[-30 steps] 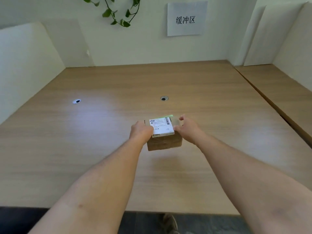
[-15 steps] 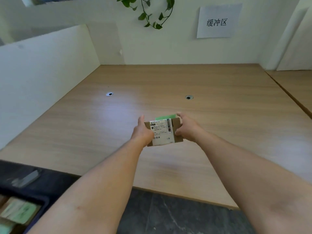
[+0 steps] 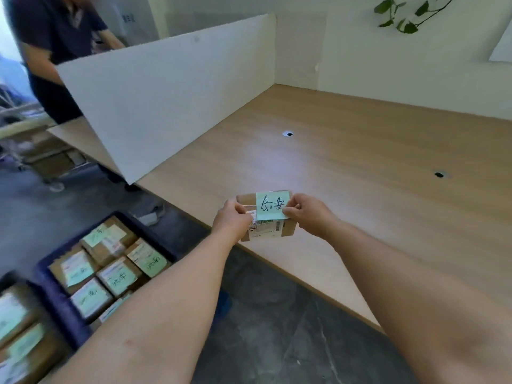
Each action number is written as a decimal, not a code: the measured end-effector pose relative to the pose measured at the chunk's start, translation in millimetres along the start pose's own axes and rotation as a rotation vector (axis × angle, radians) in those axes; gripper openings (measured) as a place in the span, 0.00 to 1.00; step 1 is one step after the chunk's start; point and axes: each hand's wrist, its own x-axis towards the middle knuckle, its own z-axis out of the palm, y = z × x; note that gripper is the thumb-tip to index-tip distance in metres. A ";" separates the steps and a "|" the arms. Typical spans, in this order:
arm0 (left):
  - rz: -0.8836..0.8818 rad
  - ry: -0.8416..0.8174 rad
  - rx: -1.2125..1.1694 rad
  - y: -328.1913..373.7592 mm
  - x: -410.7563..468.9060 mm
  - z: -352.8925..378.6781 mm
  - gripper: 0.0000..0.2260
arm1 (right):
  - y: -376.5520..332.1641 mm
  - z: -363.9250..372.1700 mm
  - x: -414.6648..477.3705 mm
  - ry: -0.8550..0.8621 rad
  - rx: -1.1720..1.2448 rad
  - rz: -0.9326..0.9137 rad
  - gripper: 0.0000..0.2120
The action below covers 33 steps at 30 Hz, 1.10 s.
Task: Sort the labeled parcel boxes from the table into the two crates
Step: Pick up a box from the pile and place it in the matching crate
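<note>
I hold a small brown parcel box [image 3: 288,230] in the air over the table's front edge, tipped toward me. A green note [image 3: 273,205] with handwritten characters and a white shipping label [image 3: 264,227] show on it. My left hand [image 3: 232,222] grips its left side and my right hand [image 3: 310,214] grips its right side. On the floor at lower left stands a dark blue crate [image 3: 56,297] filled with several similar labeled boxes. A second crate [image 3: 16,322] with boxes sits at the far left edge, partly cut off.
The wooden table [image 3: 360,167] has two cable holes [image 3: 288,133]. A white divider panel [image 3: 155,92] stands along its left side. Behind it a person in a dark shirt [image 3: 55,51] bends over another desk. Grey floor lies between table and crates.
My view has swung left and the crates have come into sight. The box has been lifted off the table and turned, so the green note now faces me.
</note>
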 end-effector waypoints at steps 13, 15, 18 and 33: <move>-0.083 0.238 0.019 -164.8 7.0 -137.7 0.17 | -129.2 183.8 38.8 -0.133 -0.438 -0.299 0.16; -0.116 0.273 0.023 -187.3 3.0 -157.2 0.16 | -144.1 213.1 41.4 -0.150 -0.462 -0.343 0.17; -0.167 0.325 0.025 -221.6 -6.6 -184.8 0.17 | -164.2 256.8 39.7 -0.196 -0.463 -0.405 0.20; -0.592 0.558 -0.083 -336.6 -88.0 -223.1 0.19 | -211.9 403.5 11.4 -0.641 -0.560 -0.707 0.23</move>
